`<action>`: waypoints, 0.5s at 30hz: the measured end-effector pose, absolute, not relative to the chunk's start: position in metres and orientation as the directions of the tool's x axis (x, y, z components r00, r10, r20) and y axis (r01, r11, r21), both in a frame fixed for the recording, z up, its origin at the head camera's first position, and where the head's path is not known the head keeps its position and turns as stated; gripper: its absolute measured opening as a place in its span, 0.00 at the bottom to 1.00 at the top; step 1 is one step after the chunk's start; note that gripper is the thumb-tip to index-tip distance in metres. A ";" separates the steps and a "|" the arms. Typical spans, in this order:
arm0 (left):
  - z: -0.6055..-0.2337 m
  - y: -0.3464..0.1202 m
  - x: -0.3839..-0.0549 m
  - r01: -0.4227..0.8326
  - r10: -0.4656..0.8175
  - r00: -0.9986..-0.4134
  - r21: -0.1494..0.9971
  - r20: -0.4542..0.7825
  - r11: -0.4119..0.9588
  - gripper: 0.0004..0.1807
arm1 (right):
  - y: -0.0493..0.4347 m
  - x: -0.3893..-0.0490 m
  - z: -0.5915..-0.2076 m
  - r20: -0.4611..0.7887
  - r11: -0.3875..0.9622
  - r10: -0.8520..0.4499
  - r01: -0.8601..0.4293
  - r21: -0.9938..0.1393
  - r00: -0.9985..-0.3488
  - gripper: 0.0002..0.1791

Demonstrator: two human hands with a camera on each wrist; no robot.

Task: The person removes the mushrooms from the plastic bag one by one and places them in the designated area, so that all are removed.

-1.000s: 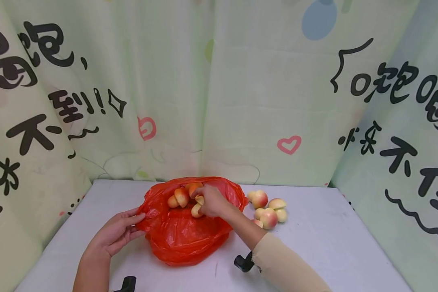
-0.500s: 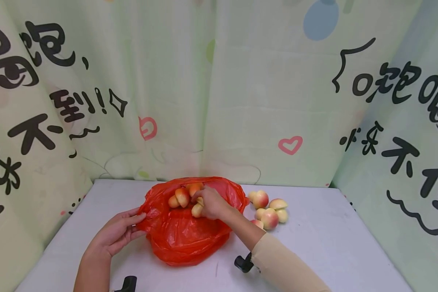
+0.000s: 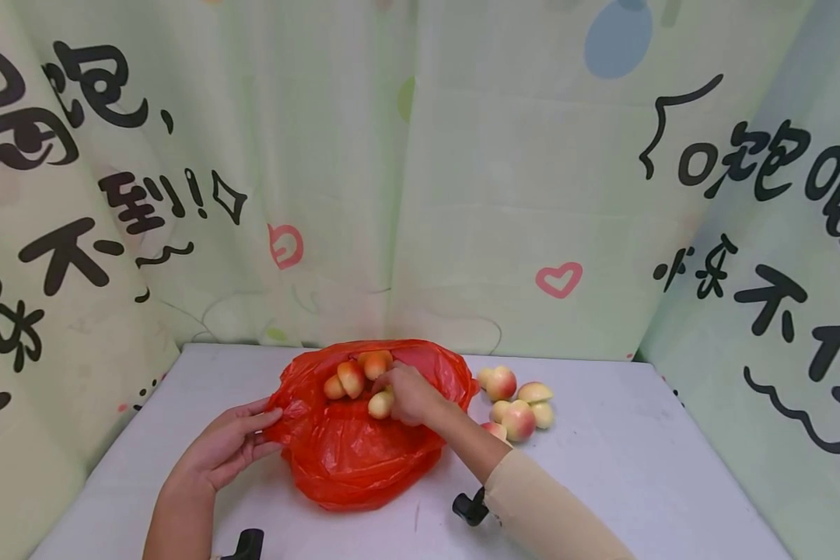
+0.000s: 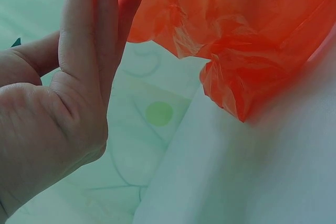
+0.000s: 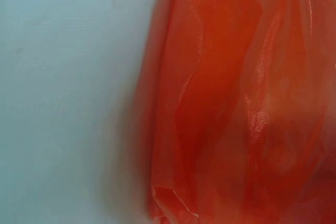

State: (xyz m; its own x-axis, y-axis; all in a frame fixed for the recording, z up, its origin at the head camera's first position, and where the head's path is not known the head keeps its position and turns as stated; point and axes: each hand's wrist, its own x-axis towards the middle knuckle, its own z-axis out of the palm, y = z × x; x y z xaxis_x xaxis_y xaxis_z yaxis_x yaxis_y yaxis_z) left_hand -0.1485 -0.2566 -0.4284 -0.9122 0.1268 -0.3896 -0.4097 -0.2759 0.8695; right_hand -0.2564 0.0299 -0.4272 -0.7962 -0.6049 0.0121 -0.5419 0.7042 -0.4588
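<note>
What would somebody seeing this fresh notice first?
Probably the crinkled red bag on the pale table, with the left hand gripping its edge and the right hand inside. Then the fruit beside it, and black lettering on the curtains.

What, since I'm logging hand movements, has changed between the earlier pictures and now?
The right hand shifted slightly lower in view, uncovering more of a round orange fruit. The left hand still holds the crinkled red plastic bag; the round pinkish fruits beside it stay put.
</note>
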 end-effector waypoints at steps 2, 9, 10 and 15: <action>-0.428 -0.256 -0.149 -0.410 0.128 -0.912 0.869 -0.390 -0.277 0.38 | 0.030 -0.256 -0.427 -0.001 0.714 -0.597 -0.531 -0.457 -0.802 0.04; -0.426 -0.255 -0.149 -0.414 0.129 -0.910 0.869 -0.394 -0.271 0.38 | 0.031 -0.257 -0.424 -0.018 0.719 -0.591 -0.517 -0.465 -0.806 0.03; -0.426 -0.256 -0.149 -0.415 0.130 -0.910 0.868 -0.394 -0.271 0.38 | 0.031 -0.257 -0.424 -0.020 0.718 -0.591 -0.514 -0.469 -0.806 0.03; -0.427 -0.256 -0.148 -0.417 0.136 -0.909 0.866 -0.395 -0.274 0.38 | 0.034 -0.255 -0.423 -0.016 0.706 -0.604 -0.526 -0.474 -0.797 0.11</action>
